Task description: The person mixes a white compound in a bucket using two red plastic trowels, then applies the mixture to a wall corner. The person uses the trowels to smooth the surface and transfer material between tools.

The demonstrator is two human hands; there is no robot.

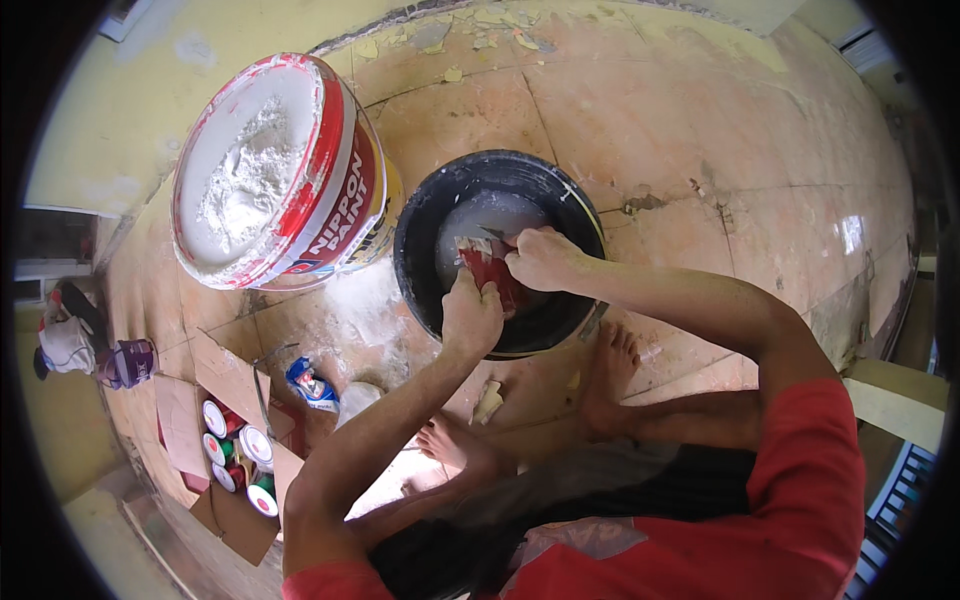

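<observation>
Left hand (474, 315) is gripping a red flat scraper (488, 268) above a black round plastic basin (416, 270), inside its rim | right hand (543, 262) is grasping a thin dark blade (493, 233) alongside | scraping seemingly is underway, white residue (473, 244) remaining

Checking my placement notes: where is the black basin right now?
In the head view, the basin is near the centre, on the floor right of the bucket, under the left hand and right hand.
</observation>
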